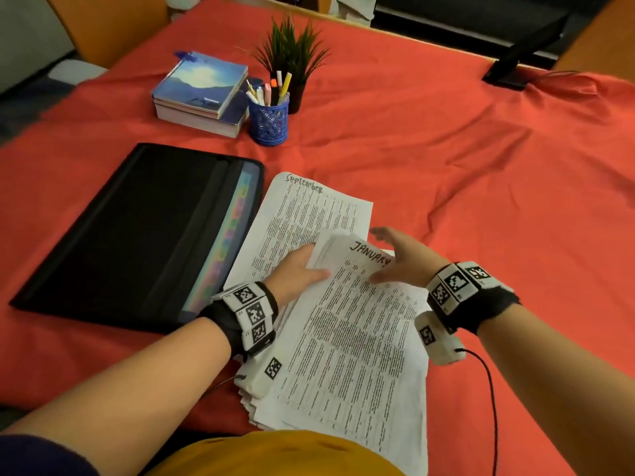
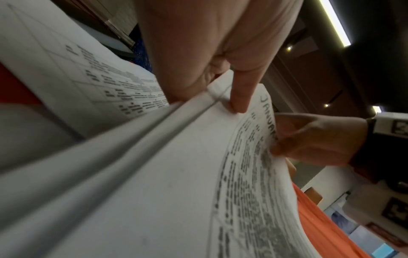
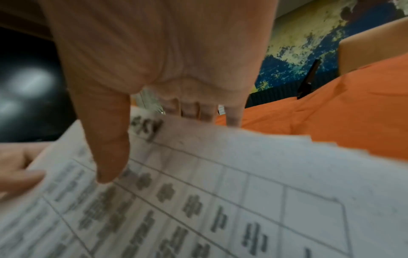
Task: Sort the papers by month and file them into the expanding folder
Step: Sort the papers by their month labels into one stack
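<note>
A thick stack of printed papers (image 1: 350, 355) lies at the near table edge, its top sheet headed JANUARY (image 1: 371, 257). My left hand (image 1: 314, 264) grips the stack's upper left edge, thumb (image 2: 240, 97) on top and fingers underneath. My right hand (image 1: 391, 255) pinches the January sheet's upper right corner, thumb (image 3: 108, 157) on the print and fingers (image 3: 207, 111) behind the edge. A sheet headed September (image 1: 309, 214) lies flat beyond the stack. The black expanding folder (image 1: 137, 235) lies open to the left, its coloured tabs (image 1: 226, 242) facing the papers.
A red cloth (image 1: 481, 201) covers the table. At the back stand a pile of books (image 1: 202, 94), a blue pen cup (image 1: 268, 120) and a small potted plant (image 1: 292, 53). A black monitor stand (image 1: 512, 70) sits at the far right.
</note>
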`<control>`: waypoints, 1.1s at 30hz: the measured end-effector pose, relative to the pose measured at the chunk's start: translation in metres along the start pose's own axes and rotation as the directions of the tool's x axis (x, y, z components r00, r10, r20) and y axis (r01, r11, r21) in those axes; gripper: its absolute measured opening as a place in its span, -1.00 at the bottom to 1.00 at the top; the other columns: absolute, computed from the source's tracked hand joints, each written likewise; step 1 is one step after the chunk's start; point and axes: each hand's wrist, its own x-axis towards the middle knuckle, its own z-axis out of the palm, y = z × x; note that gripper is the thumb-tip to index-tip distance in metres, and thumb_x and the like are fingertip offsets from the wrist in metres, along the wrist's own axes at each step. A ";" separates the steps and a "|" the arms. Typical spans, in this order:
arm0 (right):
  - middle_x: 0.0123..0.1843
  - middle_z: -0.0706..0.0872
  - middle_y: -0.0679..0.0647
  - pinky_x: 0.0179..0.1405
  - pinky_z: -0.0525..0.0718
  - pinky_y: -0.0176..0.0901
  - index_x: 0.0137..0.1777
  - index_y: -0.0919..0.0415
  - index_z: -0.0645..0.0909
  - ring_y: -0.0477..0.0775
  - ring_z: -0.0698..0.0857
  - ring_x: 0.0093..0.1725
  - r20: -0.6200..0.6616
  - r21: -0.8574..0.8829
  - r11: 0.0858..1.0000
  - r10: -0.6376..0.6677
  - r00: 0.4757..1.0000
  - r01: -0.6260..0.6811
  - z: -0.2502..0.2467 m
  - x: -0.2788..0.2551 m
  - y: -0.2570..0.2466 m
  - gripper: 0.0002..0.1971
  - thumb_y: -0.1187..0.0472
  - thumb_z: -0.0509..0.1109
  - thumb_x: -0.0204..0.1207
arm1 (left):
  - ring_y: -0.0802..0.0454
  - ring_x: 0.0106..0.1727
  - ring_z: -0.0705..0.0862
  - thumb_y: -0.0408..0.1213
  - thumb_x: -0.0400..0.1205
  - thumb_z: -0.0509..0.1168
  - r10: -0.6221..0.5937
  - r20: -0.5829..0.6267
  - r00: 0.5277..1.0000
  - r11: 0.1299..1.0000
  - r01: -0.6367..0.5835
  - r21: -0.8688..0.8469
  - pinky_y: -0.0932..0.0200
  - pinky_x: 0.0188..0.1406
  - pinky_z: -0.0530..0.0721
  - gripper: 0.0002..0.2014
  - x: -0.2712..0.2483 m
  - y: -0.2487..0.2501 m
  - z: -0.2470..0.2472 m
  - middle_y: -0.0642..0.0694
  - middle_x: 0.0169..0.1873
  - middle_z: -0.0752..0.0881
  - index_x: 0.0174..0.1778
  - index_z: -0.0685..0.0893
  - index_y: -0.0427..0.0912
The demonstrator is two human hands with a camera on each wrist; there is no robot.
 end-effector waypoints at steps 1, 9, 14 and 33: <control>0.21 0.64 -0.02 0.20 0.56 -0.17 0.39 0.08 0.42 0.01 0.62 0.21 0.069 -0.019 1.000 0.015 0.997 -0.014 0.000 -0.004 0.000 -0.37 0.18 0.57 0.33 | -0.09 0.10 0.74 -0.42 0.63 0.26 -0.013 0.039 0.999 1.000 0.014 -0.009 -0.08 0.10 0.73 -0.72 -0.001 0.002 -0.003 -0.18 0.11 0.73 0.26 0.56 -0.17; -0.26 0.65 0.02 -0.30 0.54 -0.11 -0.12 0.16 0.65 0.12 0.65 -0.24 -0.039 -0.285 0.894 -0.371 0.928 0.346 0.025 -0.050 -0.002 -0.81 0.36 0.28 0.33 | 0.13 0.16 0.56 -0.37 0.60 0.25 0.108 -0.376 0.920 0.951 0.015 0.308 0.49 0.13 0.43 -0.84 0.023 0.019 -0.056 -0.04 0.08 0.64 0.06 0.63 -0.13; -0.35 0.67 -0.06 -0.38 0.56 -0.15 -0.27 0.09 0.69 0.09 0.69 -0.35 -0.189 -0.358 0.875 -0.410 0.892 0.326 0.036 -0.067 -0.006 -0.72 0.36 0.19 0.14 | -0.23 0.42 0.44 -0.13 0.50 0.33 -0.022 -0.496 0.868 0.759 0.338 0.557 -0.21 0.32 0.51 -0.49 0.056 0.004 -0.074 -0.21 0.42 0.41 0.35 0.41 -0.19; -0.21 0.73 -0.05 -0.42 0.56 -0.23 -0.11 0.09 0.74 0.03 0.70 -0.25 -0.231 -0.180 0.933 -0.348 0.909 0.311 0.038 -0.074 0.003 -0.62 0.51 0.33 0.19 | -0.27 0.05 0.69 -0.36 0.62 0.21 0.201 -0.290 0.936 0.874 -0.038 0.484 -0.12 0.14 0.64 -0.19 0.060 0.000 -0.048 -0.33 0.16 0.67 0.62 -0.15 0.21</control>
